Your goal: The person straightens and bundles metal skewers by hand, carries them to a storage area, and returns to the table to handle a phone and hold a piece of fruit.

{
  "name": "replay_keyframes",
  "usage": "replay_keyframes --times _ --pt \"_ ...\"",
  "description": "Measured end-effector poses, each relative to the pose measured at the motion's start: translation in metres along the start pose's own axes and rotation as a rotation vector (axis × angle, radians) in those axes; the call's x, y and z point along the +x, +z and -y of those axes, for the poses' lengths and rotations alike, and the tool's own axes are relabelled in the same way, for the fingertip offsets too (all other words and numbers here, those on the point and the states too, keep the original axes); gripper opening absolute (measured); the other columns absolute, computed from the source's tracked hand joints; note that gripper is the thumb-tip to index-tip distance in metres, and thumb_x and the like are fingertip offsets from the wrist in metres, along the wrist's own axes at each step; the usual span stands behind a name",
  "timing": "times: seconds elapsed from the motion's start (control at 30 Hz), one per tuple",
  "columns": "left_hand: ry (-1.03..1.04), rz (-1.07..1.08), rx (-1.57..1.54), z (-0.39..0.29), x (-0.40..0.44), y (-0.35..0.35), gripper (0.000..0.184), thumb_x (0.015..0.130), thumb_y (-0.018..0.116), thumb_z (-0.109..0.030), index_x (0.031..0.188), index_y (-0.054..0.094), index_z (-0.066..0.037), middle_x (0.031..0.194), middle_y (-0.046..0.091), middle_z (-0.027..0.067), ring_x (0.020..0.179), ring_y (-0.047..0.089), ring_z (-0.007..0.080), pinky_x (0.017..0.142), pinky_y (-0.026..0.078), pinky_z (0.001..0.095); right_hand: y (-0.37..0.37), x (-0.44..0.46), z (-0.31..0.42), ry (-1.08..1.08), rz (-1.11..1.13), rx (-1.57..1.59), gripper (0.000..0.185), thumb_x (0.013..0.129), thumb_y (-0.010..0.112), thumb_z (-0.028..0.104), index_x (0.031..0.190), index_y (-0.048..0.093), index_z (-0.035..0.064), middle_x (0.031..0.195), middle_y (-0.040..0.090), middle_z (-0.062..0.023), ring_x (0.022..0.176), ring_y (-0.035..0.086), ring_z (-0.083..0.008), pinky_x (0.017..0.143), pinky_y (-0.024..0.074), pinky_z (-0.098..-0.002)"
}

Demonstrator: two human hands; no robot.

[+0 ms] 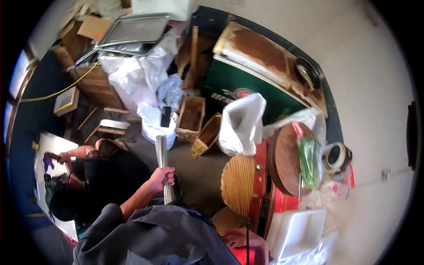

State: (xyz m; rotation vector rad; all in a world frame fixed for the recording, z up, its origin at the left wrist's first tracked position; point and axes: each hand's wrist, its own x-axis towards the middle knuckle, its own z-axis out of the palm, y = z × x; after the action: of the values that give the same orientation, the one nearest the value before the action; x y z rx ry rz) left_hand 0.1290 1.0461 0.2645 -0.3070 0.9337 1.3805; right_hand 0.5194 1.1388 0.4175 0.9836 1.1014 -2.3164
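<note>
The wearer's left hand [160, 179] has its fingers [169, 171] closed around the lower part of 1 bundle of thin, straight, silvery-grey strips [161, 152]. The bundle runs through the fist, with a longer part standing out ahead of the fingers and a shorter end behind them, close to the wearer's dark grey jacket [172, 229]. The right hand cannot be seen, so I cannot tell how its fingers stand.

Just ahead of the bundle's far end, well clear of the fingers, sits a crumpled white plastic bag [150, 126] with 1 flat black object [165, 116] against it. Farther ahead and slightly right of the fingers are an open brown wooden box [191, 110] and, beside it, a tilted yellow-brown box [205, 139].

To the right of the fingers, apart from them, is a round, ribbed, tan mat-like piece [238, 183]. Beyond it on that side stands a thick, round, dark brown wooden board [289, 159], with green vegetables in clear plastic [310, 163] over its right part. A large open white sack [240, 126] lies ahead and to the right of the fingers.

To the left of the fingers, another person in black clothing [115, 172] leans over a white surface [59, 145], 1 hand [65, 158] around a small brown object [53, 156].
</note>
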Motion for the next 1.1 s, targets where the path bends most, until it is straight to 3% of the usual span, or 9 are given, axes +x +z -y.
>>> replay_keyframes --times 0.07,0.2,0.37,0.4,0.6,0.67,0.7,0.8,1.1 --pt "0.048 -0.047 0.006 -0.028 0.008 0.006 0.020 0.087 0.057 -0.009 0.072 0.044 -0.012 0.056 0.038 -0.0027 0.046 0.042 0.0131 0.049 0.040 0.0318 -0.025 0.005 0.045 0.024 -0.049 -0.349 0.026 0.091 0.057 0.020 0.105 0.064 -0.0008 0.103 0.065 -0.0080 0.092 0.063 -0.0149 0.078 0.0495 -0.0280" --pt "0.073 -0.086 -0.007 -0.059 0.018 0.002 0.024 0.088 0.056 -0.010 0.070 0.041 -0.014 0.056 0.036 -0.0029 0.046 0.039 0.0122 0.050 0.039 0.0312 -0.048 0.026 0.130 -0.077 -0.398 -0.361 0.023 0.094 0.057 0.022 0.087 0.063 -0.0003 0.081 0.067 -0.0075 0.073 0.063 -0.0129 0.068 0.0510 -0.0260" --pt "0.182 -0.200 -0.134 -0.076 0.024 -0.003 0.025 0.086 0.058 -0.009 0.068 0.042 -0.012 0.056 0.040 -0.0010 0.044 0.041 0.0127 0.047 0.040 0.0331 -0.070 0.131 0.211 -0.470 -0.678 -0.202 0.016 0.093 0.055 0.014 0.087 0.060 0.0003 0.079 0.064 -0.0070 0.066 0.061 -0.0124 0.060 0.0501 -0.0246" --pt "0.196 -0.223 -0.164 -0.078 0.026 -0.005 0.025 0.086 0.058 -0.009 0.068 0.042 -0.012 0.056 0.040 -0.0010 0.044 0.041 0.0127 0.047 0.040 0.0331 -0.078 0.157 0.222 -0.422 -0.683 -0.228 0.015 0.093 0.055 0.013 0.091 0.061 -0.0010 0.082 0.065 -0.0076 0.068 0.061 -0.0123 0.061 0.0504 -0.0246" --pt "0.302 -0.351 -0.364 -0.100 0.046 -0.017 0.026 0.086 0.059 -0.011 0.065 0.043 -0.012 0.054 0.040 -0.0006 0.044 0.043 0.0136 0.048 0.042 0.0330 -0.095 0.297 0.270 -0.321 -0.384 -0.848 0.019 0.090 0.059 0.018 0.096 0.064 0.0007 0.082 0.067 -0.0062 0.071 0.063 -0.0115 0.062 0.0501 -0.0245" --pt "0.355 -0.390 -0.383 -0.112 0.051 -0.015 0.026 0.086 0.059 -0.012 0.065 0.044 -0.012 0.054 0.040 -0.0015 0.044 0.042 0.0130 0.049 0.042 0.0329 -0.087 0.324 0.289 -0.457 -0.285 -1.198 0.018 0.088 0.059 0.018 0.093 0.065 0.0011 0.080 0.068 -0.0108 0.070 0.065 -0.0173 0.062 0.0504 -0.0295" --pt "0.375 -0.403 -0.459 -0.118 0.054 -0.014 0.025 0.086 0.060 -0.011 0.066 0.044 -0.012 0.054 0.040 -0.0012 0.043 0.043 0.0131 0.047 0.041 0.0325 -0.079 0.332 0.302 -0.548 -0.228 -1.323 0.018 0.085 0.061 0.019 0.092 0.065 0.0019 0.082 0.067 -0.0157 0.074 0.067 -0.0253 0.065 0.0506 -0.0346" --pt "0.460 -0.449 -0.539 -0.131 0.063 -0.015 0.021 0.084 0.062 -0.011 0.068 0.048 -0.011 0.055 0.042 -0.0018 0.044 0.044 0.0121 0.047 0.042 0.0331 -0.065 0.358 0.336 -0.569 -0.063 -1.414 0.020 0.085 0.059 0.021 0.092 0.065 0.0024 0.090 0.066 -0.0183 0.085 0.064 -0.0361 0.075 0.0499 -0.0427" --pt "0.530 -0.489 -0.638 -0.185 0.065 -0.013 0.026 0.087 0.060 -0.015 0.067 0.044 -0.015 0.054 0.038 -0.0046 0.044 0.038 0.0100 0.049 0.038 0.0287 -0.017 0.414 0.405 -0.714 0.093 -1.378 0.017 0.087 0.057 0.017 0.096 0.064 0.0038 0.091 0.066 -0.0174 0.084 0.063 -0.0359 0.075 0.0505 -0.0409"
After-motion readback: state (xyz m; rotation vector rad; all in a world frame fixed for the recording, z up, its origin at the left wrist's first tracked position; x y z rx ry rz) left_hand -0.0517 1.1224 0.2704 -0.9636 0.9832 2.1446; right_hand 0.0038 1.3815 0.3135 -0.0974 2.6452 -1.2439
